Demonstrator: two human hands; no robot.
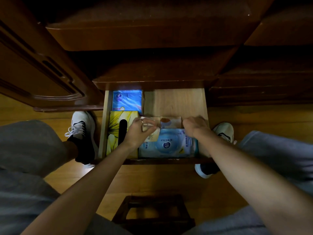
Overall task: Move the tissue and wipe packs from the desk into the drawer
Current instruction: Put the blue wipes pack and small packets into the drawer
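The wooden drawer (179,100) stands pulled out below me. Inside it lie a blue tissue pack (127,100) at the back left, a yellow tissue box (115,131) at the front left, a pale blue wipe pack (169,145) at the front, and a small orange-and-white pack (170,122) behind it. My left hand (138,131) is closed on a small pale tissue pack (152,134) over the wipe pack's left end. My right hand (194,127) rests curled on the wipe pack's right end; its fingertips are hidden.
The dark wooden desk (144,36) overhangs the drawer, with a cabinet door (42,73) open at left. My knees and white shoes (81,126) flank the drawer. A dark wooden stool (152,212) sits under me on the wood floor.
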